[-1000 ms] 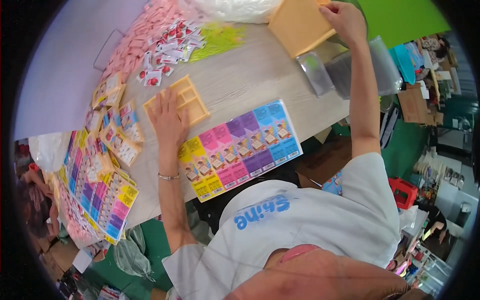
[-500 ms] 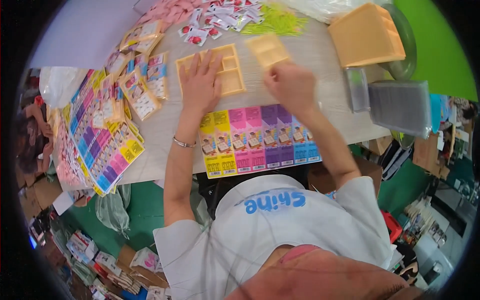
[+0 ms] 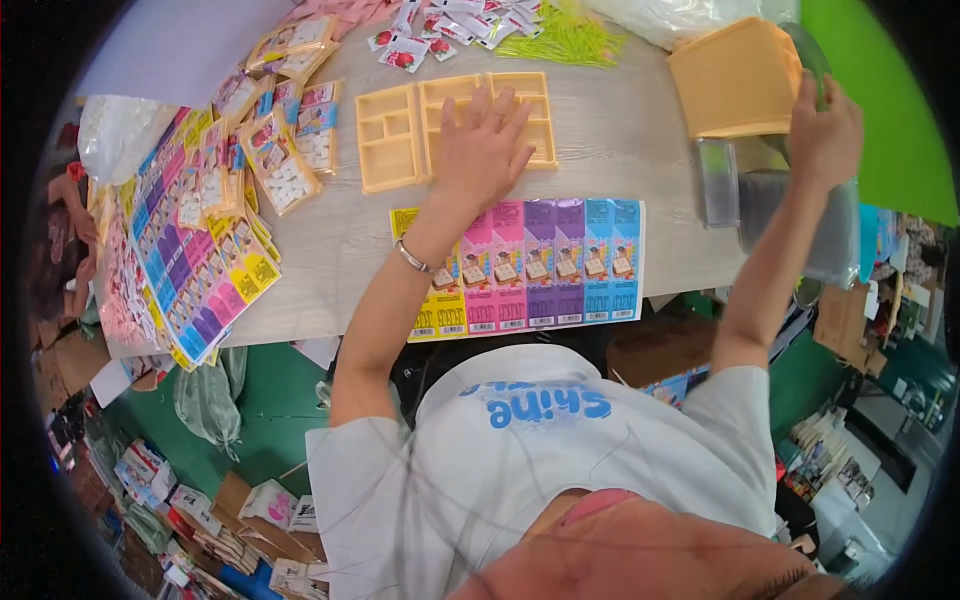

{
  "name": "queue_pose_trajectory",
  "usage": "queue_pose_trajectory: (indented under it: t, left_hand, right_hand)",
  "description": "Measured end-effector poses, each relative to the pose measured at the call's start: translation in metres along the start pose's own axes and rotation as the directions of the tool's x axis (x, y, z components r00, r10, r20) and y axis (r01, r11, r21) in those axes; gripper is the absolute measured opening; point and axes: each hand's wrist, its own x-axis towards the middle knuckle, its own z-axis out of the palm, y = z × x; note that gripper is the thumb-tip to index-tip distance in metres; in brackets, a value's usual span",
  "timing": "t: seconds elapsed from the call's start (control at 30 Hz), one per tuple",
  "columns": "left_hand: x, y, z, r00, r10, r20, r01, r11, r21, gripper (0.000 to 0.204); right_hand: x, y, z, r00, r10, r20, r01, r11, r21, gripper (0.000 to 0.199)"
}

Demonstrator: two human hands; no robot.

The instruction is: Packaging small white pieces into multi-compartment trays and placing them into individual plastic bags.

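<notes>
Three pale yellow plastic compartment trays lie side by side on the table: a left tray (image 3: 390, 172), a middle tray (image 3: 448, 90) and a right tray (image 3: 541, 130). My left hand (image 3: 480, 155) rests with spread fingers over the middle and right ones, partly hiding them. At the right, my right hand (image 3: 828, 140) reaches to the end of a stack of similar yellow trays (image 3: 735, 85), its fingers stretched and apart. Whether they touch the stack is hard to see. A colourful printed sheet (image 3: 540, 265) in yellow, pink, purple and blue lies below my left hand.
Filled, packed trays (image 3: 280, 170) pile up at the left beside more printed sheets (image 3: 205, 270). Small sachets (image 3: 405, 50) and lime-green sticks (image 3: 565, 42) lie at the back. Clear plastic boxes (image 3: 718, 180) stand near the right edge, below the tray stack.
The tray that my right hand held now lies at the right end of the row. My right hand has moved right to the stack; my left hand has shifted right across the trays.
</notes>
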Motion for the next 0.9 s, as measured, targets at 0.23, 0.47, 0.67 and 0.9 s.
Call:
queue_pose_trajectory:
  t: [0.23,0.47,0.67,0.9]
  left_hand:
    - [-0.003,-0.002,0.01,0.998,0.015,-0.059,-0.018,0.999,-0.048,0.052]
    - [-0.004,-0.003,0.01,0.997,0.016,-0.073,-0.018,0.999,-0.033,0.053]
    - [-0.008,-0.005,0.0,0.999,0.024,-0.037,-0.025,0.999,-0.029,0.055]
    - [-0.003,-0.005,-0.001,0.998,0.047,-0.043,-0.049,0.998,-0.039,0.058]
  right_hand:
    - [0.025,0.04,0.04,0.652,-0.061,0.756,-0.261,0.918,0.299,0.033]
    - [0.037,0.019,-0.009,0.923,-0.121,0.366,0.149,0.988,-0.048,0.029]
    - [-0.068,-0.121,-0.071,0.783,-0.203,0.588,-0.248,0.765,0.595,0.008]
    - [-0.135,-0.178,-0.032,0.569,-0.221,0.792,-0.324,0.825,0.463,0.021]
